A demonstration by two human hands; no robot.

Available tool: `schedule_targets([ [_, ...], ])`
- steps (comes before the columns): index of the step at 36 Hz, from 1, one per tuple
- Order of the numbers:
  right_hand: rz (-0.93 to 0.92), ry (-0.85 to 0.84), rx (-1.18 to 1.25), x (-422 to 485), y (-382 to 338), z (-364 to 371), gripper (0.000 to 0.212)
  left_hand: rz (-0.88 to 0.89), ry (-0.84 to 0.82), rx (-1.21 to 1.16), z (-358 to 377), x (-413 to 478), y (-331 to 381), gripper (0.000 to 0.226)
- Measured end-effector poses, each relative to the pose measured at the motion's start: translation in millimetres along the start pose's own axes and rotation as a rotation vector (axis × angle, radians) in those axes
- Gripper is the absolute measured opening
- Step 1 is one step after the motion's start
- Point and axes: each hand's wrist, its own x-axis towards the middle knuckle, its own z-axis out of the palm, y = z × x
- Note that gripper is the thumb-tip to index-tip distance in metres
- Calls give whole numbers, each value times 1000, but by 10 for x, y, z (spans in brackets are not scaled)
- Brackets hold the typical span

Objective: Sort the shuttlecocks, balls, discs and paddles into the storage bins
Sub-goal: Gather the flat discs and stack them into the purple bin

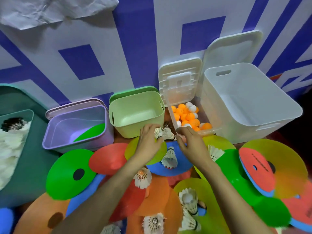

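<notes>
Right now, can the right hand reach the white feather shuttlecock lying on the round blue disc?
Probably yes. The white feather shuttlecock lies uncovered on the round blue disc, just beside the right hand, with nothing between them. The left hand holds other shuttlecocks.

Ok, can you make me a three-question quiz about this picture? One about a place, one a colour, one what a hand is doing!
1. Where are the orange and white balls? A in a bag B in the clear bin C on a shelf
2. What colour is the disc inside the purple bin? A green B black C pink
3. What is the left hand doing? A waving B holding shuttlecocks C holding a cup
Answers: B, they lie in the clear bin; A, green shows inside; B, its fingers grip them.
</notes>
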Motion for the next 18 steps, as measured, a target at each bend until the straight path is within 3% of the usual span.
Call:
schedule_targets([
  [3,-29,-267,-54,-116,-99,107,27,-72,-49,30,-197,-311,-301,32],
  [8,88,-610,-335,-153,-55,431,43,-110,-200,232,-379,-713,-639,25],
  [12,139,-675,-392,-176,-76,608,48,-155,-258,476,-360,-891,-690,28],
  [18,157,-613,-465,-224,-194,640,32,-200,-197,601,-215,-975,-644,29],
])
